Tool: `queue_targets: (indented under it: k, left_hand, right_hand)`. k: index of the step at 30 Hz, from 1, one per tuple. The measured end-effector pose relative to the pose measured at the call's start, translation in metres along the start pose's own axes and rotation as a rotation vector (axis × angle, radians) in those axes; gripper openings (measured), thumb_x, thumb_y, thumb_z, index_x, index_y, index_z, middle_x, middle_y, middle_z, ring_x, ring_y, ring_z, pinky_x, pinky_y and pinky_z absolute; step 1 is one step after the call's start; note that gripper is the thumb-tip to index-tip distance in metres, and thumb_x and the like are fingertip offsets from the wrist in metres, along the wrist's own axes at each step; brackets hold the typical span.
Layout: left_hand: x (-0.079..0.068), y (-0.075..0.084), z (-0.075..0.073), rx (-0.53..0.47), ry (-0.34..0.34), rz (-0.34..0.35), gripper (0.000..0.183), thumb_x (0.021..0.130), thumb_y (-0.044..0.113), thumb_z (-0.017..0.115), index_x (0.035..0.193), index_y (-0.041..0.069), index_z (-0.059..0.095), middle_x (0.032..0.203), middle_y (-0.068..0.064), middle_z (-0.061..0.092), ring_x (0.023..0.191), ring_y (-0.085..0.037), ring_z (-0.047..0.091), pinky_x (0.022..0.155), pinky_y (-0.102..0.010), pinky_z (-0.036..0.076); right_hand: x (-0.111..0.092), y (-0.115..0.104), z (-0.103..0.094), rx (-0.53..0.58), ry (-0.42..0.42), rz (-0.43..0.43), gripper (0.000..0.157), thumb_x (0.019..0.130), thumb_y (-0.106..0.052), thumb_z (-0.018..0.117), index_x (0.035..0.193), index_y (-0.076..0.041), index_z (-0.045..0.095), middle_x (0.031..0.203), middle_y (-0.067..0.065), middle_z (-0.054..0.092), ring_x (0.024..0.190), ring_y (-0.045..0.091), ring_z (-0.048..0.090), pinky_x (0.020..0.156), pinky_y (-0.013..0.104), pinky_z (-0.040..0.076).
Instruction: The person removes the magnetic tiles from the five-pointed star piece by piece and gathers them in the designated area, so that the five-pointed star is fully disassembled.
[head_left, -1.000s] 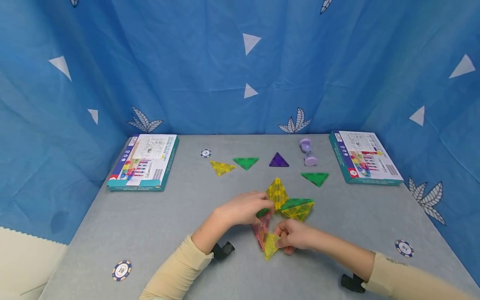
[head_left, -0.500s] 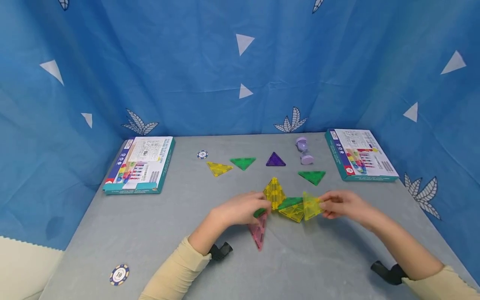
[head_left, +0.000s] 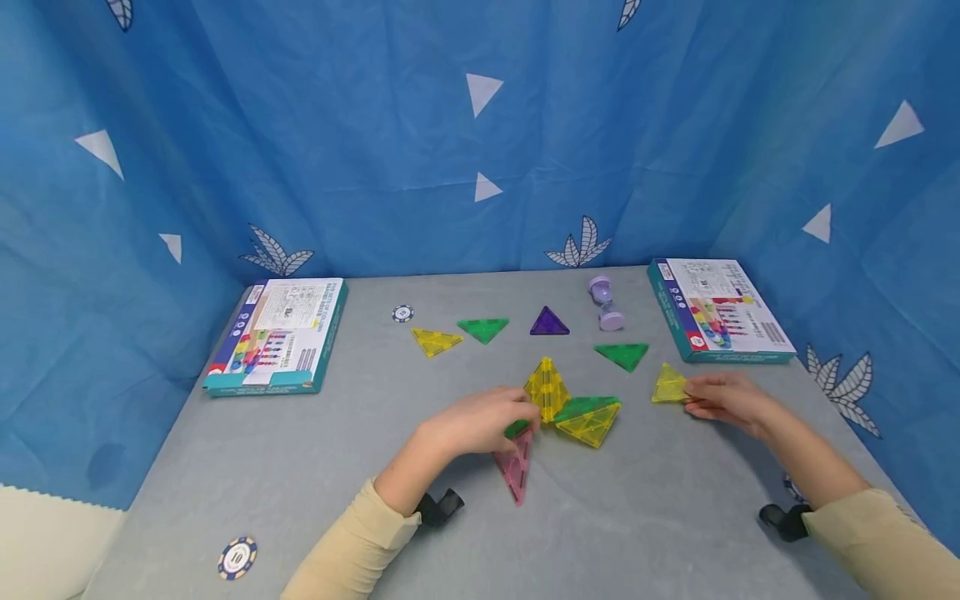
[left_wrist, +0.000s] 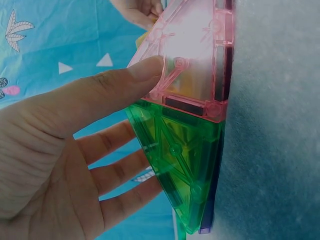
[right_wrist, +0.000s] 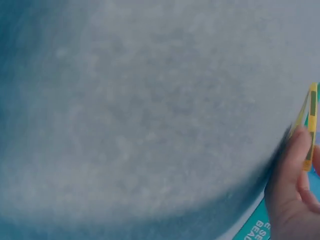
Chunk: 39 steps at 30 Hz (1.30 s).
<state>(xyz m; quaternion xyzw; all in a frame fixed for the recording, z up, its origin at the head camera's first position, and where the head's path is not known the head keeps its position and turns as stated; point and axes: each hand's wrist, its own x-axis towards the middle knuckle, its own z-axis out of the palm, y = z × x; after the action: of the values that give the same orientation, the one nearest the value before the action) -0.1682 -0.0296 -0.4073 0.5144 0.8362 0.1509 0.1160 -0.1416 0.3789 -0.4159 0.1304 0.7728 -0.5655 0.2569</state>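
Note:
My left hand [head_left: 474,421] holds a standing group of translucent magnetic tiles. In the left wrist view its thumb presses a pink triangular magnetic tile [left_wrist: 197,37], and the other fingers reach behind a green triangular tile [left_wrist: 175,155] joined below the pink one. Beside that hand stand a yellow tile pyramid [head_left: 546,392] and a green-and-yellow tile piece [head_left: 588,421]. Off to the right, my right hand [head_left: 727,402] pinches a yellow triangular magnetic tile [head_left: 667,387] between thumb and fingers. The right wrist view shows this tile edge-on at its right border.
Loose triangular tiles lie farther back: one yellow [head_left: 435,342], two green, one purple [head_left: 550,322]. A purple hourglass [head_left: 606,304] lies behind them. Boxes flank the grey table, one left [head_left: 277,337] and one right [head_left: 720,310]. Poker chips [head_left: 237,558] are scattered about.
My right hand has carried the yellow triangular tile away from the pink tile, past the green-and-yellow piece, out to the right. The left hand keeps its hold in the same place.

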Motion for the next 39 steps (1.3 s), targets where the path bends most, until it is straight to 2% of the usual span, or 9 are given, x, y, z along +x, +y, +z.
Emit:
queue_targets:
  k: [7,10,12,14,17,21,24,28,39]
  left_hand:
    - [0.0,0.0,-0.003,-0.002,0.001,-0.002,0.033,0.076,0.025,0.078,0.105,0.022,0.064,0.105,0.008,0.053,0.099,-0.008,0.05,0.084,-0.023,0.044]
    - [-0.001,-0.001,-0.003,-0.005,-0.005,-0.006,0.033,0.076,0.025,0.078,0.105,0.021,0.064,0.106,0.008,0.053,0.099,-0.008,0.049,0.083,-0.023,0.044]
    - [-0.001,-0.001,-0.003,-0.005,-0.003,-0.003,0.033,0.076,0.024,0.078,0.105,0.021,0.064,0.105,0.008,0.053,0.099,-0.008,0.049,0.083,-0.023,0.044]
    - [-0.001,-0.001,-0.003,-0.002,0.0,0.001,0.033,0.076,0.024,0.078,0.106,0.021,0.064,0.105,0.009,0.054,0.099,-0.008,0.049,0.084,-0.023,0.044]
    - [-0.001,-0.002,-0.002,0.0,0.005,0.009,0.033,0.076,0.024,0.078,0.106,0.021,0.064,0.105,0.01,0.055,0.1,-0.009,0.05,0.085,-0.023,0.044]
    - [-0.001,-0.002,-0.001,-0.004,0.004,0.007,0.033,0.076,0.022,0.078,0.105,0.021,0.064,0.105,0.011,0.055,0.101,-0.009,0.05,0.085,-0.024,0.044]
    - [-0.001,-0.002,-0.002,-0.012,0.0,-0.001,0.031,0.077,0.019,0.078,0.104,0.022,0.064,0.107,0.011,0.055,0.102,-0.01,0.051,0.086,-0.024,0.044]
    - [-0.001,-0.002,-0.002,-0.017,-0.006,-0.008,0.03,0.078,0.015,0.076,0.103,0.025,0.062,0.108,0.011,0.055,0.102,-0.01,0.05,0.085,-0.024,0.043]
    - [-0.001,-0.003,-0.004,-0.026,-0.01,-0.03,0.031,0.079,0.009,0.073,0.103,0.026,0.063,0.109,0.011,0.055,0.102,-0.01,0.05,0.085,-0.024,0.043]
  right_hand:
    - [-0.011,-0.013,0.02,-0.513,0.224,-0.142,0.05,0.096,-0.029,0.05,0.128,0.01,0.048,0.119,0.027,0.054,0.1,0.034,0.052,0.077,0.04,0.049]
    - [-0.018,-0.022,0.04,-0.604,0.315,-0.285,0.04,0.096,-0.022,0.051,0.125,0.006,0.053,0.12,0.027,0.054,0.104,0.038,0.051,0.077,0.043,0.049]
    - [-0.024,-0.027,0.06,-0.607,0.334,-0.393,0.033,0.095,-0.017,0.053,0.121,0.004,0.057,0.113,0.022,0.06,0.099,0.034,0.055,0.074,0.039,0.05]
    - [-0.028,-0.031,0.084,-0.563,0.281,-0.484,0.027,0.094,-0.014,0.055,0.116,0.002,0.061,0.104,0.017,0.064,0.09,0.028,0.059,0.069,0.032,0.05]
    - [-0.032,-0.032,0.125,-0.487,0.108,-0.554,0.023,0.093,-0.013,0.058,0.111,-0.001,0.064,0.094,0.01,0.066,0.079,0.019,0.06,0.063,0.026,0.05]
    - [-0.028,-0.03,0.175,-0.445,-0.135,-0.539,0.022,0.091,-0.019,0.06,0.107,-0.004,0.066,0.089,0.004,0.066,0.075,0.011,0.06,0.062,0.026,0.05]
    - [-0.019,-0.03,0.202,-0.398,-0.237,-0.505,0.021,0.091,-0.018,0.062,0.104,-0.002,0.064,0.088,0.003,0.064,0.074,0.01,0.059,0.062,0.026,0.05]
    - [-0.009,-0.031,0.222,-0.328,-0.24,-0.474,0.021,0.087,-0.017,0.066,0.094,0.0,0.056,0.078,0.003,0.059,0.061,0.01,0.054,0.053,0.024,0.047]
    - [-0.003,-0.034,0.231,-0.423,-0.174,-0.51,0.018,0.085,-0.015,0.067,0.077,-0.006,0.055,0.065,-0.002,0.055,0.052,0.007,0.048,0.048,0.022,0.042]
